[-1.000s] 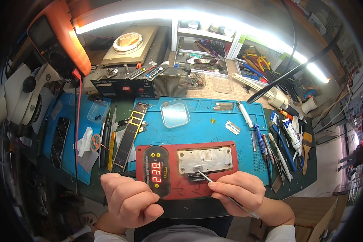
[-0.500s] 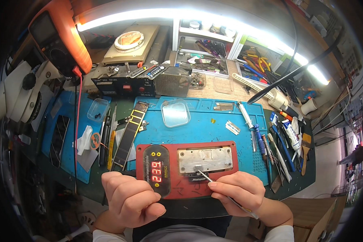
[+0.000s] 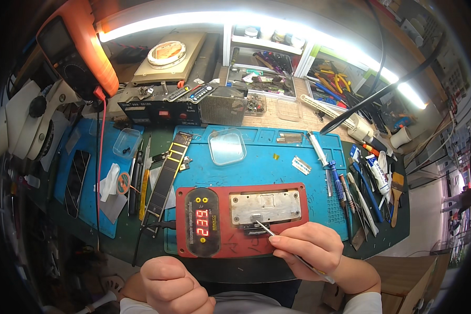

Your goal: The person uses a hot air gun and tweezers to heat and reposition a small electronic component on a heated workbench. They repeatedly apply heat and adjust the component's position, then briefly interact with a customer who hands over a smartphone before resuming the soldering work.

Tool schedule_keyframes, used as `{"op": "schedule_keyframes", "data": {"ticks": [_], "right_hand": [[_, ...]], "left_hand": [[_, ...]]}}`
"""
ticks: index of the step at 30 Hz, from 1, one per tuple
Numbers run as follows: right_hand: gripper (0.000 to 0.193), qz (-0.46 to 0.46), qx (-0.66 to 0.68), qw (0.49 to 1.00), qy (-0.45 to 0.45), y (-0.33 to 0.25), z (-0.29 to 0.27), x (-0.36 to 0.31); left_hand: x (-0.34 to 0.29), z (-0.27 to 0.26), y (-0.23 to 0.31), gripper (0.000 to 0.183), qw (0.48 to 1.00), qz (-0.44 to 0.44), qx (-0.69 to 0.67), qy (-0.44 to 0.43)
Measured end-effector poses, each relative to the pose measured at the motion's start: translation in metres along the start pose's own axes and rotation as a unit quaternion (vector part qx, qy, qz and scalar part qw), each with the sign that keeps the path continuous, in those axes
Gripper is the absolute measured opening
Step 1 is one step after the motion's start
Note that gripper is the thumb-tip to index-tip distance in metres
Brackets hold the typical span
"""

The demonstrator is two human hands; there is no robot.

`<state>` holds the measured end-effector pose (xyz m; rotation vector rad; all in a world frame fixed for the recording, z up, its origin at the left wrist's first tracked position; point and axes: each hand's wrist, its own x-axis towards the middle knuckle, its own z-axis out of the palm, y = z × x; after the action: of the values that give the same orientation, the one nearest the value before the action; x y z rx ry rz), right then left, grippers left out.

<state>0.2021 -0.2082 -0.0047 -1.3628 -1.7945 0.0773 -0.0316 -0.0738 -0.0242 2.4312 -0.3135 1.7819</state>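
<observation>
My right hand (image 3: 315,250) pinches slim metal tweezers (image 3: 265,228), angled down to the left. Their tip is at a small metal piece (image 3: 256,216) on the front edge of a silver heating plate (image 3: 282,205). A dark strip (image 3: 255,229) lies just in front of that plate. The plate is set in a red heating station (image 3: 230,248) with a lit red digital display (image 3: 202,223) at its left. Below the station's left part, my left hand (image 3: 171,287) is curled into a fist, apart from the station, with nothing visible in it.
A blue work mat (image 3: 267,172) lies under the station, bearing a clear plastic box (image 3: 227,146) and a razor blade (image 3: 301,165). Syringes, screwdrivers and a brush (image 3: 396,188) lie right. A phone (image 3: 77,183) lies left, below an orange multimeter (image 3: 78,47). A black cable (image 3: 165,225) joins the station.
My left hand has moved down toward me, away from the station, uncovering its left corner and the cable. My right hand and the tweezers have stayed nearly still.
</observation>
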Motion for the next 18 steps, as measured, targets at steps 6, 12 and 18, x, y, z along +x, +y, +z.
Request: {"op": "schedule_keyframes", "data": {"ticks": [6, 12, 18], "right_hand": [[0.027, -0.001, 0.001, 1.000, -0.004, 0.000, -0.001, 0.000], [0.026, -0.004, -0.001, 1.000, -0.002, 0.000, -0.001, 0.000], [0.032, -0.011, 0.001, 1.000, 0.007, 0.001, 0.001, 0.001]], "left_hand": [[-0.015, -0.003, 0.008, 0.040, 0.998, -0.049, 0.032, -0.003], [-0.016, -0.002, 0.005, 0.041, 0.999, -0.042, 0.022, -0.002], [-0.016, -0.002, 0.005, 0.040, 0.999, -0.039, 0.024, 0.005]]}}
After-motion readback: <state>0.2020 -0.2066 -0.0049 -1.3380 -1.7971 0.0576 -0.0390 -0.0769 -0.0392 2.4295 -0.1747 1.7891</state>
